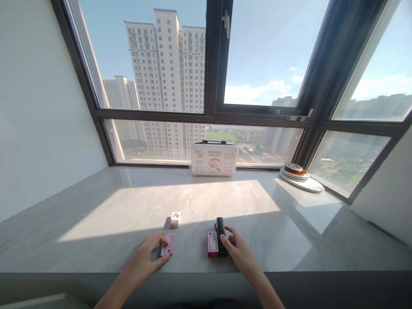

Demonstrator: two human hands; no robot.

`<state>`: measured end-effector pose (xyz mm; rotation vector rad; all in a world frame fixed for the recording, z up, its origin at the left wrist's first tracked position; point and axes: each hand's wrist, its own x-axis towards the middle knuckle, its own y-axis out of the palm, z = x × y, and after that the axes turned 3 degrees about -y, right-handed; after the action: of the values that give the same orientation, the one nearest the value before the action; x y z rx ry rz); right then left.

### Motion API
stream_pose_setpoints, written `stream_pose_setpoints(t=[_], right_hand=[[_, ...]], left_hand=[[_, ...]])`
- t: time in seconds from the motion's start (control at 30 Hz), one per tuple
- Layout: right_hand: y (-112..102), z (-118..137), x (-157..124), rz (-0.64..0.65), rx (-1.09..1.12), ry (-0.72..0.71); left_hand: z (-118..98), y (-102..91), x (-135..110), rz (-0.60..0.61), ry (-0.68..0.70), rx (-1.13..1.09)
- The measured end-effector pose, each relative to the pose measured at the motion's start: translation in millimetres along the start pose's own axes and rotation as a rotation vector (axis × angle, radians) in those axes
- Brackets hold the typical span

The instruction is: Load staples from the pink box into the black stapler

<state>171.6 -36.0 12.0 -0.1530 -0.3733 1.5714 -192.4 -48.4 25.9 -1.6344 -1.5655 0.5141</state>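
On the grey marble sill, my left hand [150, 252] has its thumb and fingers closed about a small pink-and-white box [168, 246], which looks like a staple box. Just beyond it stands a small white box [174, 220] with a dark picture on its top. My right hand [237, 246] grips a black stapler [220, 236] from the right side, thumb over it; some fingertips are hidden. Against the stapler's left side lies a second pink-and-white box [212, 244].
A white case [214, 159] with cartoon drawings and a black handle stands against the window. Several round plates or discs [301, 177] are stacked in the right corner. The sill's front edge [193, 272] runs just below my hands.
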Motion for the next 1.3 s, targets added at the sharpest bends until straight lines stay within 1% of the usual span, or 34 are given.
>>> stream_pose_setpoints(t=[0.07,0.13,0.2,0.27,0.33,0.4,0.47,0.57,0.63,0.7,0.73,0.8,0.87,0.9,0.93,1.0,1.07,1.13,1.2,1.3], right_hand=[[-0.3,0.1,0.2,0.012,0.001,-0.003],[-0.6,0.5,0.3,0.020,0.003,-0.006],[-0.9,0.9,0.5,0.020,0.003,-0.010],[-1.1,1.3,0.6,0.016,0.001,-0.017],[-1.2,1.9,0.6,0.006,-0.003,-0.021],[-1.2,3.3,0.4,-0.006,-0.007,-0.019],[-1.3,5.4,0.3,-0.010,-0.002,-0.020],[-2.2,9.0,0.4,0.000,0.027,-0.020],[-3.8,10.2,0.2,-0.009,0.049,-0.007],[-6.6,9.7,-1.5,-0.039,0.059,0.017],[-8.1,8.9,-3.1,-0.051,0.054,0.026],[-11.2,7.3,-7.9,-0.045,0.022,0.039],[-13.4,7.1,-13.7,0.000,-0.034,0.042],[-13.9,7.9,-16.4,0.023,-0.066,0.043],[-14.1,9.6,-18.5,0.042,-0.100,0.043],[-13.5,14.7,-20.7,0.067,-0.170,0.041],[-12.3,21.2,-20.3,0.079,-0.239,0.037],[-11.4,28.0,-18.7,0.089,-0.293,0.029],[-11.0,34.5,-17.1,0.109,-0.315,0.009],[-10.3,42.9,-15.8,0.143,-0.286,-0.040]], left_hand=[[-24.8,7.6,2.4,0.008,0.003,-0.040],[-52.4,20.1,8.0,0.001,0.006,-0.103],[-79.3,34.9,16.0,-0.003,0.039,-0.167],[-101.5,49.3,25.4,0.013,0.090,-0.213],[-116.3,61.2,35.1,0.062,0.133,-0.242],[-123.3,69.9,43.2,0.121,0.155,-0.263],[-124.7,75.8,48.0,0.161,0.155,-0.283],[-124.1,80.7,48.9,0.187,0.140,-0.311],[-123.1,80.7,47.7,0.183,0.141,-0.332],[-118.0,76.1,48.4,0.141,0.148,-0.350],[-112.5,71.6,50.2,0.093,0.137,-0.350],[-93.6,58.2,56.9,-0.078,0.057,-0.304],[-66.6,41.2,66.2,-0.318,-0.100,-0.169],[-52.3,32.8,70.9,-0.400,-0.181,-0.071],[-39.2,25.6,75.3,-0.419,-0.259,0.009],[-20.7,16.8,82.5,-0.339,-0.371,0.137],[-16.6,17.5,87.5,-0.224,-0.387,0.226],[-25.8,27.4,90.7,-0.143,-0.329,0.258],[-43.2,43.4,92.7,-0.096,-0.252,0.243],[-72.9,70.2,93.4,-0.056,-0.159,0.220]])
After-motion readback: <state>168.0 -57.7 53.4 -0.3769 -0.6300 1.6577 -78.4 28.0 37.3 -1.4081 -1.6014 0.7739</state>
